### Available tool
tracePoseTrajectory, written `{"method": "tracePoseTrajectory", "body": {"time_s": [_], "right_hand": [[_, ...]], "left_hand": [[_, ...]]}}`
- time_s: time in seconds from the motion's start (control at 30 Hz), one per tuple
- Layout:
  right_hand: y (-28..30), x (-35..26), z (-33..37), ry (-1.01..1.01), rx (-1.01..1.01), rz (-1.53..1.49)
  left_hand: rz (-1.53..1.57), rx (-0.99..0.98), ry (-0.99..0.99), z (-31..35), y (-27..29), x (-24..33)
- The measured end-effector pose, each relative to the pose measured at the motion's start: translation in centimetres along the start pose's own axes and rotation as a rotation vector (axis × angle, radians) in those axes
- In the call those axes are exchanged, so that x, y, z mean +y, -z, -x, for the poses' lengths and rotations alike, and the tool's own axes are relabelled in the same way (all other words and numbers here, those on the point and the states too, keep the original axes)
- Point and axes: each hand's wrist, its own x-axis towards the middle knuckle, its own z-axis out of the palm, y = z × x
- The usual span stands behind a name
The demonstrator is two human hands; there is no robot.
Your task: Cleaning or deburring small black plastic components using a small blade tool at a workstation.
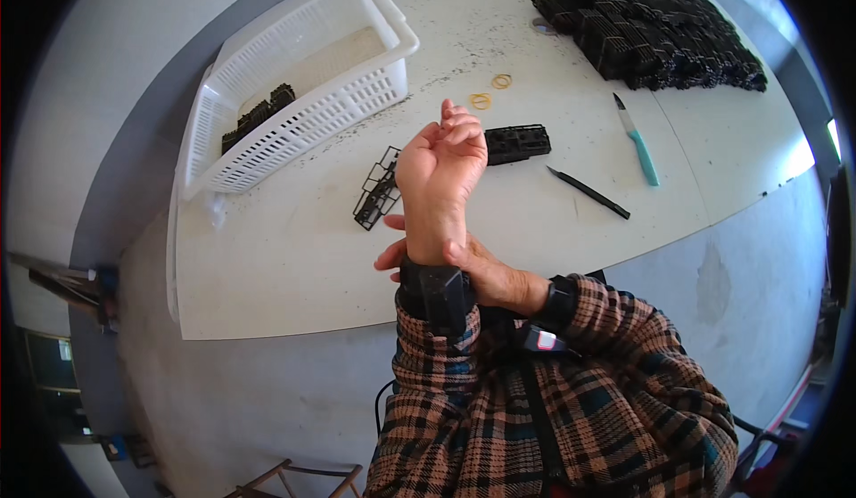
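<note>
My left hand point(441, 159) is raised over the table, palm up, its fingers loosely curled with nothing in them. A black strap with a boxy black device point(443, 297) sits round my left wrist. My right hand point(495, 271) wraps round that wrist just above the strap, thumb in front and fingertips showing on the far side. Beside my left hand lies a thin black plastic frame point(374, 197). On its other side is a stack of black plastic parts point(519, 144), partly hidden by the hand.
A white perforated basket point(357, 88) at the left holds some black parts point(260, 115). Yellow rubber bands point(481, 101), a slim black pen-like tool point(588, 192) and a teal-handled knife point(642, 155) lie on the white table point(285, 275). Black parts are piled point(651, 30) far right.
</note>
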Motion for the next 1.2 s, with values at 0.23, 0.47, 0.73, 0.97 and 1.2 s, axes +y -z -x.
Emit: {"method": "tracePoseTrajectory", "body": {"time_s": [0.23, 0.47, 0.73, 0.97, 1.2], "right_hand": [[1.3, 1.7, 0.9, -0.102, 0.063, -0.002], [0.9, 2.5, 1.4, -0.101, 0.234, -0.078], [0.8, 3.2, 1.7, -0.080, 0.270, -0.096], [-0.1, 2.8, 3.4, -0.084, 0.212, 0.003], [3.5, -3.1, 6.1, -0.142, 0.229, 0.330]], "left_hand": [[-0.042, 0.033, -0.092, -1.2, 1.0, -0.4], [-0.127, 0.089, -0.211, -2.7, 2.1, -0.4], [-0.177, 0.104, -0.261, -2.7, 2.7, -0.2], [-0.282, 0.009, -0.130, 2.5, 3.9, 1.0], [-0.837, -0.101, -0.490, 9.3, 2.6, 8.2]]}}
